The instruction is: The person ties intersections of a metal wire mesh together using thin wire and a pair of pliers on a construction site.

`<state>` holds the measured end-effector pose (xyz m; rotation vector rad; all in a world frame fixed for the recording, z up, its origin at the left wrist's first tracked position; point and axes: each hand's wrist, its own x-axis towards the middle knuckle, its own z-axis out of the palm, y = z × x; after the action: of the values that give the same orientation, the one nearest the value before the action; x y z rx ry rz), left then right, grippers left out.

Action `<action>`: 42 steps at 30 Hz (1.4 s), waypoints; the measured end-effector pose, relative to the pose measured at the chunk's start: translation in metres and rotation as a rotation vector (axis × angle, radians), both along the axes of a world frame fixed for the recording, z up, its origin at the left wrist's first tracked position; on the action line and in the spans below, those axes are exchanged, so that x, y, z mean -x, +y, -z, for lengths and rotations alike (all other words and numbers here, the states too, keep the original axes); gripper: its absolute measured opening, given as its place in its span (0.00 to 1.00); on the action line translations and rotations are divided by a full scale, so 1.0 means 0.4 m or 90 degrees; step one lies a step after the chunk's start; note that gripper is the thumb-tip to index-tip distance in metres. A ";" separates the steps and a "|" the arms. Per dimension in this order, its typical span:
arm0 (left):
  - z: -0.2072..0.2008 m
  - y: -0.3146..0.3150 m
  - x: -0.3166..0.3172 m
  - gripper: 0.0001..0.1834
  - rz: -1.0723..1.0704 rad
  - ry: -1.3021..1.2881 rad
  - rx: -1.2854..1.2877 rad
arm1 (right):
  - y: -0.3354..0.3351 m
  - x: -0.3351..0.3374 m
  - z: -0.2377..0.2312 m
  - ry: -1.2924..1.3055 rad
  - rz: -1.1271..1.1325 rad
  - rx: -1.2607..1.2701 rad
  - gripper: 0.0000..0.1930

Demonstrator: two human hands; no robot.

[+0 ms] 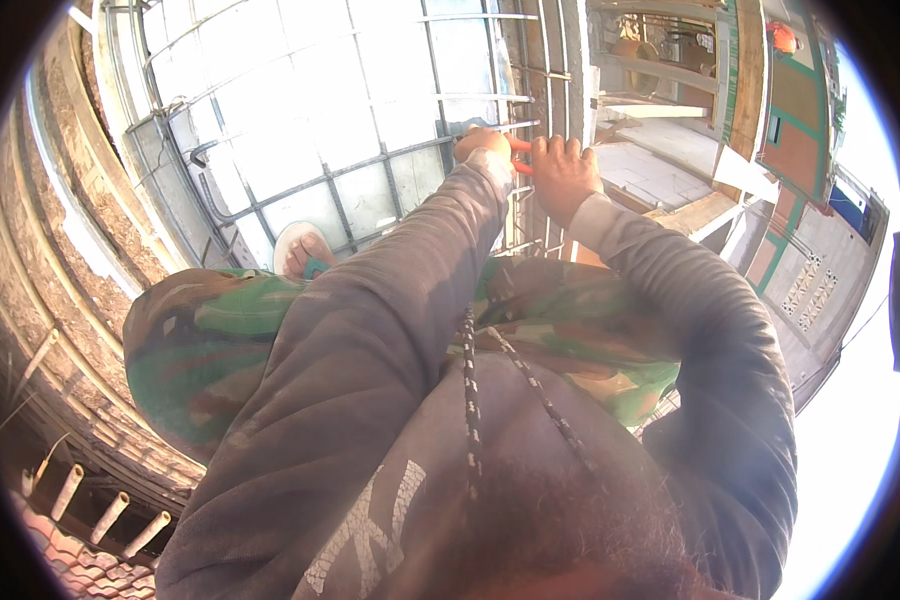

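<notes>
My right hand (565, 178) is closed around a tool with two orange handles, which looks like pliers (521, 168). The handles stick out toward my left hand, and the jaws are hidden. Right beside it, my left hand (482, 145) is closed at the edge of a steel rebar grid (386, 160). What its fingers hold is hidden by the hand. The grid's bars cross over a bright, pale sheet (370, 195). Several bar ends stick out just past my hands.
My sandalled foot (305, 252) stands on the sheet by the bars. Wooden boards (575, 60) run along the right edge, above a lower area with planks (670, 165). Bamboo poles (110, 515) and roof tiles (80, 560) lie at lower left. A person in orange (783, 38) is far off.
</notes>
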<state>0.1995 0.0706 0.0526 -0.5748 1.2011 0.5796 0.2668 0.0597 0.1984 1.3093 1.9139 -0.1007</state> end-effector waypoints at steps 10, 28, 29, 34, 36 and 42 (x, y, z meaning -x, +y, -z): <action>-0.006 -0.015 0.026 0.17 0.027 -0.022 -0.079 | 0.071 -0.069 0.040 0.006 0.154 0.142 0.20; -0.031 -0.005 0.048 0.18 0.007 -0.081 -0.021 | -0.003 0.009 0.004 -0.026 0.014 -0.047 0.23; -0.025 -0.006 0.051 0.18 0.019 -0.066 -0.010 | 0.010 -0.010 0.010 -0.010 0.132 0.081 0.21; 0.038 -0.024 0.039 0.15 -0.257 -0.208 -0.055 | 0.040 -0.033 0.020 0.144 0.570 0.372 0.15; 0.053 -0.023 0.021 0.16 -0.202 -0.099 0.020 | 0.027 -0.013 0.025 0.128 0.546 0.382 0.18; 0.045 -0.017 0.005 0.17 -0.175 -0.015 0.028 | -0.013 -0.012 0.071 0.042 0.422 0.230 0.22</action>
<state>0.1975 0.0638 0.0345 -0.7888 1.1229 0.7781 0.2716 0.0546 0.1699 1.6348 1.3528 -0.7897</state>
